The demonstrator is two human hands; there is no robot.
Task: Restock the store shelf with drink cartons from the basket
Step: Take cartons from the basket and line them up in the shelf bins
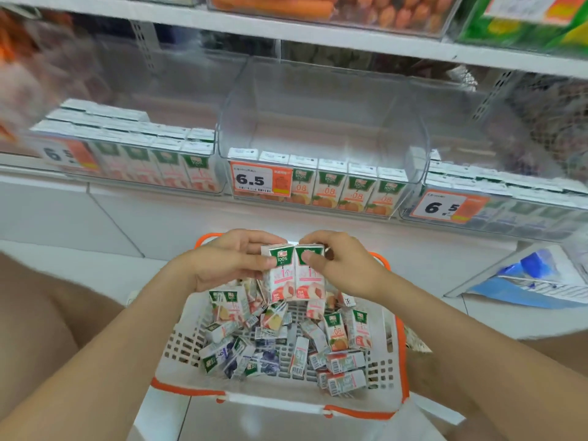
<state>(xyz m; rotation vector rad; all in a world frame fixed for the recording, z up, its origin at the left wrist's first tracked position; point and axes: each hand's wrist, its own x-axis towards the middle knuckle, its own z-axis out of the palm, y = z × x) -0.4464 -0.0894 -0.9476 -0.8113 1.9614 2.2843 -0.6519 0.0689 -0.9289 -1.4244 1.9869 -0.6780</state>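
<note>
two thumbs press carton fronts, fingers curled behind: left hand (pixel 222 264) pinches the left pink carton (pixel 280 283), right hand (pixel 339 265) the right pink carton (pixel 310 283), upright, touching, just above the basket (pixel 273 401); shelf bin (pixel 321 100) beyond the basket.

The basket (pixel 280 405) lay before the shelf (pixel 222 27), loose cartons (pixel 286 342) heaped in it. Above it, two cartons (pixel 296 275) stood side by side, touching, between left grip (pixel 229 262) and right grip (pixel 340 265). Three bins (pixel 321 122) lined the shelf

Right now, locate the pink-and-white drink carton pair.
Head view, centre: left hand and right hand hold the carton pair together over the far end of the white plastic basket.
</note>
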